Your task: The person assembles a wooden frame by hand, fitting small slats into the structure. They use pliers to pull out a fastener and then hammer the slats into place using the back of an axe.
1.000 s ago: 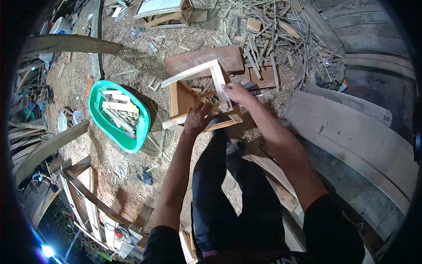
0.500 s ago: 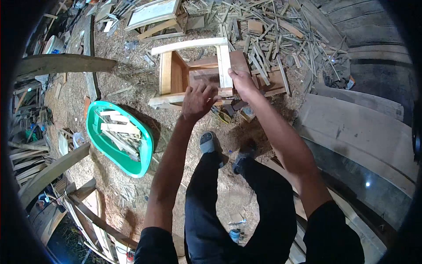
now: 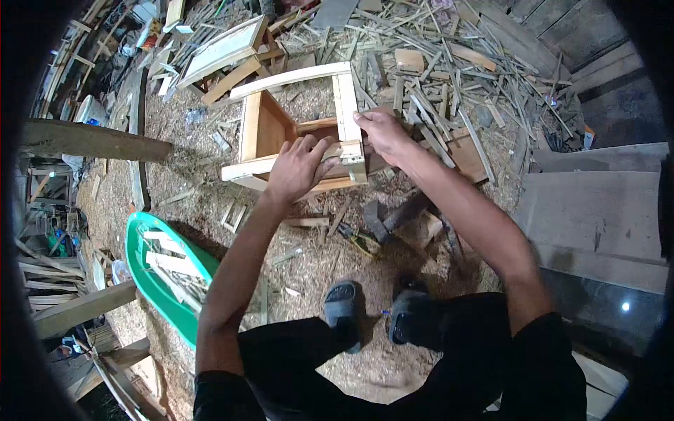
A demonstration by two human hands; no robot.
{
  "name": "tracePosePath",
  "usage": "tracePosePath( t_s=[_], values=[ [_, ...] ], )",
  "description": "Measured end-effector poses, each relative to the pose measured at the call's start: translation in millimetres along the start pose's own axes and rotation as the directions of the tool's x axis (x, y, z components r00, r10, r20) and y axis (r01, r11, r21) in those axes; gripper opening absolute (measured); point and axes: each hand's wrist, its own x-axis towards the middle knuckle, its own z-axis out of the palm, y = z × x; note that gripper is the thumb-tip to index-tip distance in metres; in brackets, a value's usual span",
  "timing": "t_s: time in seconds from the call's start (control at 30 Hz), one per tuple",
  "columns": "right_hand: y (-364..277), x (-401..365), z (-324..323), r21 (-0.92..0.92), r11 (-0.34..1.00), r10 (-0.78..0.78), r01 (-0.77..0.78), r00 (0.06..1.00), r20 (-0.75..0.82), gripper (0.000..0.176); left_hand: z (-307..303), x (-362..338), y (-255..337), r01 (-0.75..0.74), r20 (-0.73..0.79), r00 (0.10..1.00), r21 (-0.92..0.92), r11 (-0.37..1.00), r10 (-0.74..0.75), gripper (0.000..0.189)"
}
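Left hand (image 3: 300, 167): fingers half-curled over near rail (image 3: 247, 168) of frame (image 3: 271, 125). Right hand (image 3: 382, 135) clasps side rail (image 3: 345, 105), thumb on top, fingertips hidden. Even hold should limit twisting.

Before us is a frame (image 3: 256, 167), with our left hand (image 3: 298, 168) on its near rail and our right hand (image 3: 385, 135) at its right side. Behind it, toward the left, sits a panel (image 3: 225, 50); behind it to the right, a pile of scraps (image 3: 449, 74) spreads over the floor (image 3: 309, 274). A tub (image 3: 177, 321) stands to our left, offcuts (image 3: 172, 264) inside. Between the frame and our 2 feet (image 3: 340, 305) lies a tool (image 3: 363, 245). A broad board (image 3: 597, 210) lies at our far right.
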Motion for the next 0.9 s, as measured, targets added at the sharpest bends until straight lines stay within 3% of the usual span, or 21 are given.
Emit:
tracePosePath(
  t_s=[0.03,0.13,0.17,0.27,0.3,0.4,0.43,0.5,0.57,0.67,0.7,0.8,0.9],
  values=[
    [2,1,-6,0.040,0.999,-0.030,0.030,0.999,0.013,0.031,15,3,-8,-0.054,-0.095,0.993,0.135,0.989,0.067,0.043],
    [-2,-4,10,0.161,0.986,-0.031,0.030,1.000,-0.001,0.032,-8,5,-16,-0.099,-0.047,0.994,-0.045,0.994,0.097,0.043],
    [14,18,6,0.044,0.997,-0.062,0.059,0.996,0.065,0.031,-2,2,-25,-0.102,-0.058,0.994,-0.093,0.990,0.097,0.043],
    [10,15,18,-0.009,0.993,-0.118,0.119,0.992,0.045,0.030,-4,-3,-23,-0.054,-0.030,0.998,-0.109,0.993,0.051,0.041],
    [14,23,14,-0.220,0.947,-0.224,0.233,0.972,0.066,0.031,2,-2,-22,-0.118,-0.162,0.981,-0.048,0.992,0.109,0.040],
    [30,3,1,0.203,0.969,-0.164,0.142,0.982,0.096,0.033,-3,2,-14,0.029,-0.063,0.997,-0.204,0.978,-0.043,0.039],
    [34,-7,1,0.016,0.972,-0.233,0.233,0.973,0.003,0.039,-4,4,-17,0.040,-0.043,0.998,-0.211,0.977,-0.050,0.040],
    [44,-16,-9,-0.184,0.921,-0.333,0.343,0.939,0.083,0.043,-2,6,-18,-0.044,-0.120,0.992,-0.111,0.993,0.031,0.041],
    [60,-11,-17,-0.394,0.772,-0.455,0.498,0.867,0.202,0.053,4,9,-20,-0.100,-0.230,0.968,0.001,0.995,0.097,0.040],
    [76,-1,-17,-0.356,0.675,-0.589,0.646,0.763,0.266,0.061,3,18,-25,-0.114,-0.217,0.974,-0.214,0.970,0.067,0.036],
    [75,3,-13,-0.367,0.620,-0.664,0.694,0.713,0.225,0.051,3,23,-27,-0.134,-0.232,0.970,-0.234,0.963,0.078,0.035],
    [44,-23,-8,-0.703,0.488,-0.560,0.517,0.804,0.203,0.035,7,26,-29,-0.162,-0.251,0.964,-0.273,0.948,0.093,0.031],
    [51,-14,-7,-0.673,0.427,-0.658,0.604,0.718,0.227,0.026,7,26,-30,-0.161,-0.276,0.957,-0.244,0.956,0.090,0.031]
  ],
)
